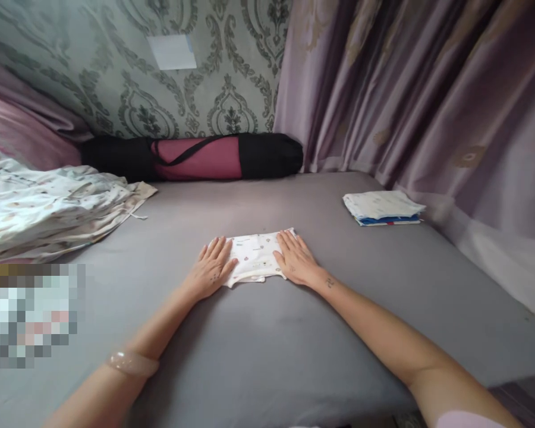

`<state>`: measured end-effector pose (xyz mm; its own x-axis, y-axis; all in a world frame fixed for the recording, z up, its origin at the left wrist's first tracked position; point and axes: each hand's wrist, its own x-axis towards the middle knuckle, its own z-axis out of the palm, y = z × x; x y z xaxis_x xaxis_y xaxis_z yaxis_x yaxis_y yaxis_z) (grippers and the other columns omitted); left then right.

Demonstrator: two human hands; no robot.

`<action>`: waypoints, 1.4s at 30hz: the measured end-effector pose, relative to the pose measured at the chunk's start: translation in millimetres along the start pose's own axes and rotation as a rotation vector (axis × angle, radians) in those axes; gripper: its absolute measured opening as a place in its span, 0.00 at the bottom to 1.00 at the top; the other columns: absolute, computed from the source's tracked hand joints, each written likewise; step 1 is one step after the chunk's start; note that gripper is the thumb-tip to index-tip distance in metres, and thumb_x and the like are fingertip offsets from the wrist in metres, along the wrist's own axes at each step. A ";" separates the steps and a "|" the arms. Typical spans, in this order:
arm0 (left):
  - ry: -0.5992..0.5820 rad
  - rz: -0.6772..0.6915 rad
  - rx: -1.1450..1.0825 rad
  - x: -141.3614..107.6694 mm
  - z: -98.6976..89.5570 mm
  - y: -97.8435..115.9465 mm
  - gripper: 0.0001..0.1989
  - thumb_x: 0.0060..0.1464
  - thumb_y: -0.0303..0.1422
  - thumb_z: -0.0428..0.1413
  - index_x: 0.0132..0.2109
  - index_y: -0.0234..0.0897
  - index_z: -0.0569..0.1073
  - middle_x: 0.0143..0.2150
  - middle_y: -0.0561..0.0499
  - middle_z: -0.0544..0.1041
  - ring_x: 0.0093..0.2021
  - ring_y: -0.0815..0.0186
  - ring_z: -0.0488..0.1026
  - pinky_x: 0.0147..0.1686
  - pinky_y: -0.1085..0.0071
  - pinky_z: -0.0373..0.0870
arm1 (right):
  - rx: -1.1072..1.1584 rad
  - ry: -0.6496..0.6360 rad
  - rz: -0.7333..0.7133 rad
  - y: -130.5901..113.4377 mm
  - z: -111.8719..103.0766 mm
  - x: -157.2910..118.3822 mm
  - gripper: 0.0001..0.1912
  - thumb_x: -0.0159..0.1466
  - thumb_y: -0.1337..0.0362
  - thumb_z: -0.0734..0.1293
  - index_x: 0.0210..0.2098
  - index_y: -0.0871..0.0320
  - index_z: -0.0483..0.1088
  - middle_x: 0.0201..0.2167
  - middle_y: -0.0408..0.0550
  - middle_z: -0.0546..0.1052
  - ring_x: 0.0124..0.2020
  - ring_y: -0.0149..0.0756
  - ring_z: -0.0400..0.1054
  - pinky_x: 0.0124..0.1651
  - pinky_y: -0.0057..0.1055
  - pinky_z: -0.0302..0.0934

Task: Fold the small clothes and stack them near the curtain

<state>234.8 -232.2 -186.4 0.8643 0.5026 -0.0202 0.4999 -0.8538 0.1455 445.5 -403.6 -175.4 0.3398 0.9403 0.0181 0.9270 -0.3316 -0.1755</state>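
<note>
A small white garment with little printed figures lies folded flat on the grey bed sheet. Flat on its left end rests my left hand, fingers stretched out and pointing away from me. My right hand presses on the right end in the same way, its fingers slightly apart. Neither hand grips the cloth. Both ends of the garment are partly hidden under my palms; the middle and its uneven near edge show between them. A pale bangle circles my left forearm.
To the right is a stack of folded clothes, white over blue. Loose printed clothes are heaped at the left, above a pixelated patch. A long black and pink bag lies along the papered wall. Purple curtains hang at the right.
</note>
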 end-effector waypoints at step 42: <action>-0.033 -0.592 -0.833 9.5 -49.8 -12.2 0.21 0.27 0.46 0.64 0.25 0.36 0.70 0.17 0.58 0.64 0.21 0.71 0.59 0.22 0.75 0.50 | 0.284 0.009 0.352 21.4 -33.0 2.5 0.11 0.63 0.59 0.63 0.43 0.54 0.70 0.44 0.50 0.78 0.44 0.40 0.70 0.44 0.31 0.57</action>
<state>234.1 -210.2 -139.1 0.4989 0.7984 -0.3372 0.6598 -0.0977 0.7451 471.5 -410.9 -146.6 0.6293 0.7727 -0.0832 0.6746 -0.5962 -0.4353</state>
